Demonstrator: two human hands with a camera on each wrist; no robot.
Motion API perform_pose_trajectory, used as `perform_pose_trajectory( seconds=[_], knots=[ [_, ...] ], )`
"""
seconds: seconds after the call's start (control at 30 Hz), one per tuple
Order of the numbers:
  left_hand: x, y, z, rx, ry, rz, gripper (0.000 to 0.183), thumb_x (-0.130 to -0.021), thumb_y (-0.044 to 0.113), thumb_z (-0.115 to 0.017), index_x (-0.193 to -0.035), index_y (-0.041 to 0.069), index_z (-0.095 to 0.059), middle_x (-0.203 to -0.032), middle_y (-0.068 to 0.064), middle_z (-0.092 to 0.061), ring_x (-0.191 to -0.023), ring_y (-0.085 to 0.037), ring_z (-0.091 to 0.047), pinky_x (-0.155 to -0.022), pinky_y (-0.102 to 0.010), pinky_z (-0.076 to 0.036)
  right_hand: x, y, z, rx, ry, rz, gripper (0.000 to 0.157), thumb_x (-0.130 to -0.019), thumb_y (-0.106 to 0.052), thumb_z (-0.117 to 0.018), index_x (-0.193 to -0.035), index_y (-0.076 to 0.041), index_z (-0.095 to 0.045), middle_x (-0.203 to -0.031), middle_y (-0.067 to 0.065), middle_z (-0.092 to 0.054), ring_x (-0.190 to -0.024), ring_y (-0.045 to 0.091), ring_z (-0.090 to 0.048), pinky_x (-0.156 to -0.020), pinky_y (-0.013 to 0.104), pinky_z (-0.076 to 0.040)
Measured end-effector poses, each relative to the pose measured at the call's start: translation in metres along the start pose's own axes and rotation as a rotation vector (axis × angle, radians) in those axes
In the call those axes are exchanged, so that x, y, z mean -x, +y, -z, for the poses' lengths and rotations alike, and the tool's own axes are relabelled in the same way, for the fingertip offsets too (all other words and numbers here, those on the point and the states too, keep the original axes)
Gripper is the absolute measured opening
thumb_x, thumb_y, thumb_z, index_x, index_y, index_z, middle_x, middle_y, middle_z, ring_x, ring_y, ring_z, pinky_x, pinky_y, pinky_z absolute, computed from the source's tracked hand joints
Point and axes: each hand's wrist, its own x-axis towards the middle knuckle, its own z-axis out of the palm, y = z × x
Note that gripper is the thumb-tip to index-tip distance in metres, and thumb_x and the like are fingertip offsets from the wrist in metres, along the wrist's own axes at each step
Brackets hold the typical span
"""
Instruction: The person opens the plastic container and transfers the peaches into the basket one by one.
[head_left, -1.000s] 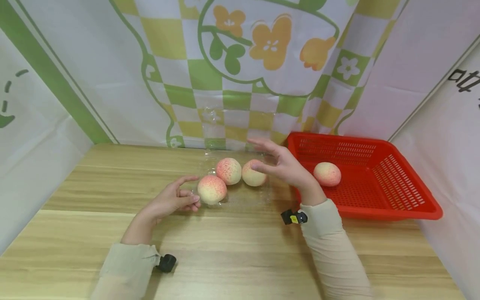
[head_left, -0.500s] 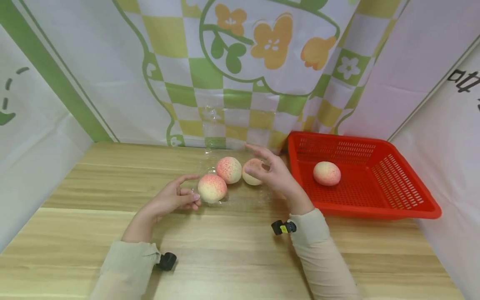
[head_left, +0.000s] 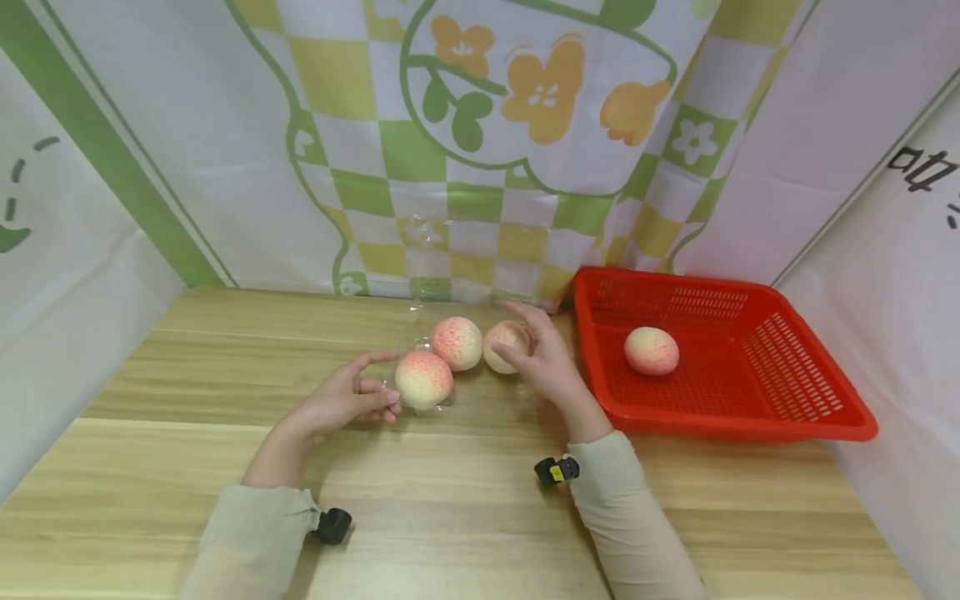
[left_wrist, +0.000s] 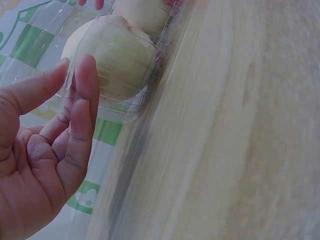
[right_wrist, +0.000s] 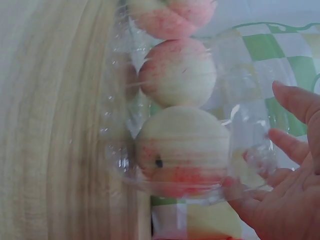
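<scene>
A clear plastic clamshell box point(head_left: 480, 398) with a raised lid holds three peaches with pink blush. My left hand point(head_left: 341, 404) pinches the box's left edge between thumb and fingers, beside the left peach point(head_left: 423, 380). In the left wrist view, the left hand's thumb and index finger meet at the plastic rim point(left_wrist: 71, 75). The middle peach point(head_left: 457, 343) touches its left neighbour. Over the box's right side, my right hand point(head_left: 549, 358) spreads thumb and fingers around the right peach point(head_left: 506, 347), partly hiding it. The right wrist view shows the right hand's fingers point(right_wrist: 290, 145) apart from that peach.
A red perforated basket point(head_left: 810, 367) stands at the right with one peach point(head_left: 652, 351) in it. Behind the wooden table point(head_left: 450, 517) hangs a checked floral curtain point(head_left: 412, 150).
My right hand has moved left and down from beside the basket, its fingers coming around the right peach. The left hand and the peaches have stayed put.
</scene>
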Motion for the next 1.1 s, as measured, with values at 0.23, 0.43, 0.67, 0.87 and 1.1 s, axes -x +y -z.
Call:
perform_pose_trajectory(
  seconds=[0.23, 0.43, 0.67, 0.87, 1.1],
  knots=[
    [-0.001, 0.0, -0.002, -0.003, 0.003, 0.017, 0.076, -0.096, 0.004, -0.062, -0.157, 0.004, -0.016, -0.091, -0.007, -0.072, -0.081, -0.014, -0.071, -0.082, -0.027, -0.06, 0.001, 0.009, -0.001, 0.062, 0.027, -0.078, 0.07, -0.088, -0.007, -0.074, -0.15, -0.007, -0.041, -0.154, 0.016, -0.038, -0.14, 0.037, -0.039, -0.118, 0.05, -0.034],
    [-0.001, -0.002, -0.002, -0.003, 0.009, 0.028, 0.075, -0.096, 0.003, -0.061, -0.157, 0.005, -0.016, -0.09, -0.007, -0.072, -0.082, -0.015, -0.071, -0.082, -0.028, -0.061, -0.001, 0.014, -0.002, 0.19, 0.004, -0.106, 0.075, -0.085, -0.009, -0.077, -0.15, -0.006, -0.041, -0.151, 0.018, -0.043, -0.138, 0.035, -0.042, -0.118, 0.051, -0.034],
    [-0.001, -0.001, -0.002, 0.004, 0.009, 0.024, 0.075, -0.096, 0.003, -0.061, -0.157, 0.006, -0.017, -0.09, -0.006, -0.072, -0.082, -0.015, -0.071, -0.082, -0.027, -0.06, -0.004, 0.018, -0.001, 0.417, -0.078, -0.086, 0.08, -0.083, -0.014, -0.079, -0.151, -0.003, -0.038, -0.151, 0.018, -0.045, -0.142, 0.038, -0.037, -0.121, 0.054, -0.026],
    [-0.001, 0.0, -0.002, 0.014, 0.01, 0.021, 0.075, -0.096, 0.002, -0.06, -0.157, 0.005, -0.016, -0.09, -0.005, -0.072, -0.08, -0.013, -0.071, -0.082, -0.027, -0.061, -0.005, 0.021, -0.001, 0.471, -0.091, -0.078, 0.081, -0.081, -0.013, -0.082, -0.15, -0.002, -0.039, -0.146, 0.022, -0.044, -0.135, 0.04, -0.041, -0.116, 0.054, -0.035],
    [-0.002, 0.0, -0.002, 0.02, 0.009, 0.024, 0.075, -0.097, 0.001, -0.059, -0.157, 0.006, -0.015, -0.091, -0.006, -0.073, -0.081, -0.014, -0.071, -0.082, -0.028, -0.06, -0.005, 0.022, -0.001, 0.473, -0.126, -0.064, 0.083, -0.076, -0.007, -0.085, -0.146, 0.002, -0.041, -0.141, 0.024, -0.045, -0.129, 0.04, -0.049, -0.114, 0.052, -0.039]
  ],
)
